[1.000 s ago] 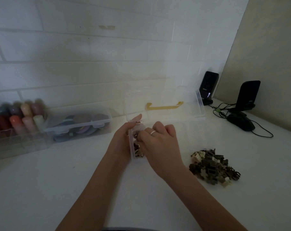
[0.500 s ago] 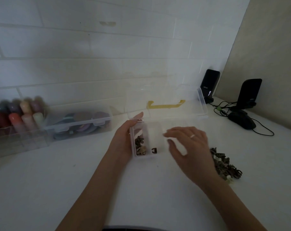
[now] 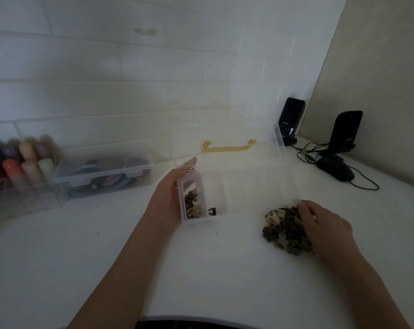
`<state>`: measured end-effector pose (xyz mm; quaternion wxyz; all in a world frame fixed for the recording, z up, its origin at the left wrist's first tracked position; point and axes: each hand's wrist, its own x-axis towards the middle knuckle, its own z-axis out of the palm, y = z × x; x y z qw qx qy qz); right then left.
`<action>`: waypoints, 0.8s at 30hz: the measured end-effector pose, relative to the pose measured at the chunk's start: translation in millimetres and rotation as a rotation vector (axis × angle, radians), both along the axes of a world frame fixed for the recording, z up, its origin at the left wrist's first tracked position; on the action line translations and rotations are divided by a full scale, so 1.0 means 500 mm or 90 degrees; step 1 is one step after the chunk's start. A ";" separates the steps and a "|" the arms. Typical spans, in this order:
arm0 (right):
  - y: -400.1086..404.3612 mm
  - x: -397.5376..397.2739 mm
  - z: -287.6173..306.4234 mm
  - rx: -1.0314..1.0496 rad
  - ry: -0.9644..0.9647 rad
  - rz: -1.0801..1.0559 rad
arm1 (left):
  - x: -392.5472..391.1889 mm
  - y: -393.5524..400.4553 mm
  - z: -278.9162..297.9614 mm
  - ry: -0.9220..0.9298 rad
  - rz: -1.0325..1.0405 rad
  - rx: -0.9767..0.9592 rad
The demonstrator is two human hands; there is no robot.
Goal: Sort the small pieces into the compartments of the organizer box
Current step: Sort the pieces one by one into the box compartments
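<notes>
Now the right hand [image 3: 324,230] is on the pile of small pieces [image 3: 284,230], which lies on the white table [image 3: 201,269] just beside the right end of the clear organizer box [image 3: 236,186]. A second ago this hand was over the left end of the box, with its fingers bent above the compartments. Half a second ago it was in the air between the box and the pile, with the fingers spread. So it has left the box and has come back to the pile. Its fingers curl down into the pieces, but the hand itself hides the tips, so I cannot tell if they already pinch one piece or only touch the heap.

The left hand [image 3: 171,193] has not moved. It lies against the left end wall of the box with straight fingers and steadies it, without curling round it.

In the box, the first compartment on the left holds a small group of brown and beige pieces. The second compartment holds one single dark piece [image 3: 211,211], which was hidden under the hand one second ago. The other compartments look empty. The lid stands open behind, with its yellow handle [image 3: 228,148].

I judge that one drop is finished and the next pick is starting. Most pieces are not yet sorted.
</notes>
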<state>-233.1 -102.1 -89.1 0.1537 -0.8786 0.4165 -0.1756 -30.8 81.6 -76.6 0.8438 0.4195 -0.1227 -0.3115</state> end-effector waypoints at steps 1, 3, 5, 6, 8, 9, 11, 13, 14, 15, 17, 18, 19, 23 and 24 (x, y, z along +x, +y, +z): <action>-0.001 0.001 -0.001 0.001 0.013 0.007 | -0.001 -0.001 0.001 0.001 0.000 0.000; -0.004 0.000 -0.003 -0.008 0.036 0.023 | -0.002 -0.001 0.003 0.007 0.006 0.001; -0.004 0.001 -0.003 0.000 0.033 0.036 | -0.004 -0.003 0.005 0.004 0.016 0.002; -0.004 0.001 -0.002 0.011 0.017 0.043 | -0.005 -0.003 0.007 0.005 0.016 0.003; -0.003 0.000 -0.002 0.021 -0.028 0.056 | -0.008 -0.002 0.009 -0.002 0.014 0.010; -0.004 -0.001 -0.002 0.023 -0.051 0.061 | -0.007 -0.002 0.008 -0.006 0.014 0.014; -0.006 -0.002 -0.006 0.045 -0.110 0.072 | -0.007 0.001 0.007 -0.015 0.015 0.020; -0.008 -0.003 -0.009 0.075 -0.164 0.090 | -0.004 0.002 0.005 -0.010 0.022 0.021; -0.008 -0.003 -0.009 0.090 -0.185 0.102 | -0.004 0.003 0.006 -0.005 0.023 0.019; -0.008 -0.003 -0.010 0.102 -0.203 0.113 | 0.000 0.003 0.003 -0.004 0.027 0.019; -0.009 -0.002 -0.009 0.112 -0.222 0.123 | 0.002 0.002 0.004 0.009 0.029 0.011; -0.010 -0.002 -0.010 0.109 -0.226 0.122 | 0.002 0.002 0.005 0.015 0.026 0.012; -0.010 -0.001 -0.010 0.103 -0.229 0.119 | 0.002 0.002 0.005 0.022 0.022 0.005; -0.014 -0.005 -0.012 0.099 -0.260 0.095 | 0.002 0.005 0.002 0.039 0.019 0.004; -0.014 -0.006 -0.011 0.100 -0.262 0.090 | 0.002 0.005 0.001 0.041 0.025 0.006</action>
